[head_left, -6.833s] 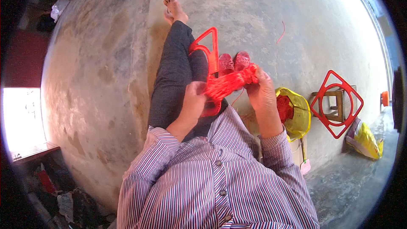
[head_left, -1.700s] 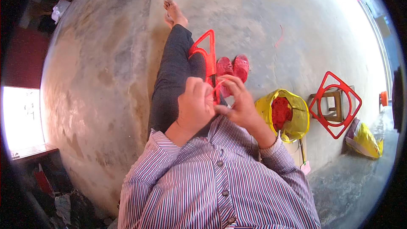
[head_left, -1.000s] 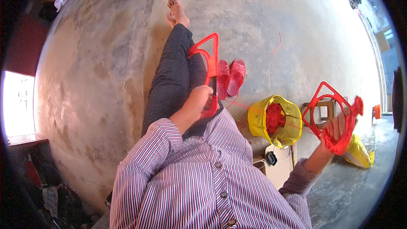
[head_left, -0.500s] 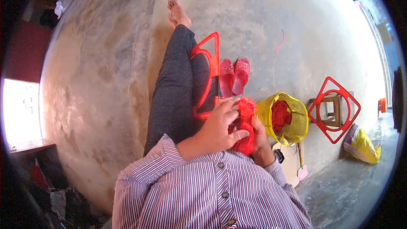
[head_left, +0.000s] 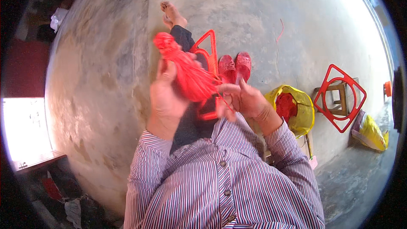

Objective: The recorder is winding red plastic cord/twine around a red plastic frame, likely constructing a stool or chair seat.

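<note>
Fingers (head_left: 168, 71) of the left hand (head_left: 163, 97) were closed round a red strand bundle (head_left: 190, 78), thumb on the near side, the other fingers wrapped behind and partly hidden. Right hand (head_left: 248, 99) had its fingers loosely spread just beside the bundle's loose ends; motion blur there, so couldn't tell whether they pinched a strand. Bundle sat raised above the lap, tilted, knotted head up and to the left, loose ends down toward the right hand. Thin red strand (head_left: 227, 103) ran off the ends past the right fingers. Both forearms came out of the cuffs of a striped buttoned shirt (head_left: 190, 186). Under and behind the bundle, a red frame (head_left: 213, 44) lay on dark trousers (head_left: 184, 127), partly covered by the hands. Legs stretched away, bare feet (head_left: 173, 15) overlapping on the concrete floor (head_left: 110, 51). Pair of red slippers (head_left: 227, 68) sat side by side just right of the frame. Right of the right hand stood a yellow bin (head_left: 306, 118), mouth open, red strand pile (head_left: 286, 107) inside. Further right, a second red frame (head_left: 324, 80), square with a round ring inside, stood on its corner, tilted, by a wooden stool (head_left: 342, 97); couldn't tell if they touched. Yellow sack (head_left: 375, 133) slumped near them. Curved red thread (head_left: 280, 32) lay on the floor beyond the slippers, well apart from the rest.
</note>
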`<control>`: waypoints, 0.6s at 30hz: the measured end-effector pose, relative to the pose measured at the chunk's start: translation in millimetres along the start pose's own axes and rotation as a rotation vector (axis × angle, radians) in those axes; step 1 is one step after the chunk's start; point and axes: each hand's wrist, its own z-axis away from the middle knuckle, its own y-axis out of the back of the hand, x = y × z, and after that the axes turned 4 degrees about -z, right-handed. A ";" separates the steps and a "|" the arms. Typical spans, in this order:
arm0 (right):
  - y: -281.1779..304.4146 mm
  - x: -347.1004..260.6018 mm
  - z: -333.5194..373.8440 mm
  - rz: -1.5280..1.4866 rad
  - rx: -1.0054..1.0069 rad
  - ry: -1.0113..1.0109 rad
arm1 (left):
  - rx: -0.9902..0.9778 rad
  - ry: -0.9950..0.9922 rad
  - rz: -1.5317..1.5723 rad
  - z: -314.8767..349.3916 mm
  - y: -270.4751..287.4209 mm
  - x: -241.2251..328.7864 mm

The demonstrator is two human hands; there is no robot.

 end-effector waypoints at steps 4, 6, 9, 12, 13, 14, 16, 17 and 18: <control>31.4 -21.6 16.1 -0.071 0.025 0.427 | 0.126 -0.248 -0.572 -4.1 34.9 15.8; 33.1 -23.2 7.9 0.419 0.295 0.276 | -0.100 -0.309 -1.197 -1.5 51.9 16.1; 78.1 0.4 -4.0 1.061 0.439 0.122 | -0.548 -0.146 -1.892 7.6 58.1 -6.1; 67.5 30.8 -16.4 1.500 0.328 0.145 | -0.524 -0.003 -1.941 12.1 44.8 -33.5; 58.4 29.6 -17.3 1.503 0.319 0.139 | -0.513 -0.002 -1.940 11.9 45.0 -42.4; 43.7 24.5 -16.9 1.392 0.433 0.125 | -0.415 -0.055 -1.868 9.2 47.8 -51.0; 38.6 17.9 -13.0 1.285 0.544 0.107 | -0.304 -0.052 -1.760 4.3 49.1 -56.3; 44.8 11.8 -5.8 1.349 0.535 0.280 | -0.301 -0.055 -1.754 0.9 52.7 -58.3; 49.1 6.2 2.0 1.409 0.522 0.455 | -0.252 -0.215 -1.687 -2.9 60.7 -62.1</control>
